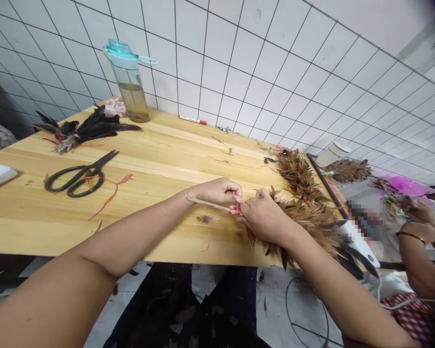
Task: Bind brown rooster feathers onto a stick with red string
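My right hand point(263, 215) is wrapped round the feather duster near where its brown feathers point(308, 224) begin. A thin wooden stick point(210, 203) runs out to the left from that hand, past my left wrist. Red and white binding point(235, 210) shows on the stick, right beside my right fingers. Just above the binding, my left hand point(226, 190) is closed in a pinch, and what lies between its fingertips is too small to make out. Brown feathers spread out under and beyond my right hand.
Black-handled scissors point(90, 175) and red strips point(112, 195) lie on the left of the table point(159, 166). Black feathers point(94, 125), a water bottle point(132, 92) and a red marker point(192, 119) are behind. More brown feathers point(299, 176) lie right. A co-worker's hands point(418, 217) work at far right.
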Action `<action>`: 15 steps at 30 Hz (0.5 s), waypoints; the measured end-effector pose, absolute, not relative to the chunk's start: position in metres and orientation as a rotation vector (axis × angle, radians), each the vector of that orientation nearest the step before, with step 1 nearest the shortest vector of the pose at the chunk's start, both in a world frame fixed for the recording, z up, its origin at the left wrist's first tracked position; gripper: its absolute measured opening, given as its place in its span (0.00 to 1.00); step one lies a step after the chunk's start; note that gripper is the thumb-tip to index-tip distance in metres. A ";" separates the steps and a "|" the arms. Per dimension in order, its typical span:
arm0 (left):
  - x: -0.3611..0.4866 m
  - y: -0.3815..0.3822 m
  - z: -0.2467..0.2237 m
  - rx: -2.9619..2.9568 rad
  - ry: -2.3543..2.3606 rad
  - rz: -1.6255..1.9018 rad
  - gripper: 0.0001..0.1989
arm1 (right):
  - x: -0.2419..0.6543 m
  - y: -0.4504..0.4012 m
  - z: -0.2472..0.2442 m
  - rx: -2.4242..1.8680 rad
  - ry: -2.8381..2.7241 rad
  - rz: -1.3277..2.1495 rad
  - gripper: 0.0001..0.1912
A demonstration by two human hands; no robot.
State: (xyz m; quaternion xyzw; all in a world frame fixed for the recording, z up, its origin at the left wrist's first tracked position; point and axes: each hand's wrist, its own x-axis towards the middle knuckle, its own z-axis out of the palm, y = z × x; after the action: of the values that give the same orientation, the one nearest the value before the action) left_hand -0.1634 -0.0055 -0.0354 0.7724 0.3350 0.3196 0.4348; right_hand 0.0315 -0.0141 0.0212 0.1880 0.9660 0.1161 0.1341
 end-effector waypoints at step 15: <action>-0.132 -0.030 -0.021 2.173 1.140 0.458 0.07 | 0.023 -0.019 0.023 0.428 2.524 0.430 0.15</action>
State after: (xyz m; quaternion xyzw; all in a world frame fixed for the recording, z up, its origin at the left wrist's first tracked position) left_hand -0.1321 -0.0299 -0.0213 0.8256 0.4331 0.1740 0.3172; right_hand 0.0229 -0.0193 0.0234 0.1588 0.9364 0.1594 0.2693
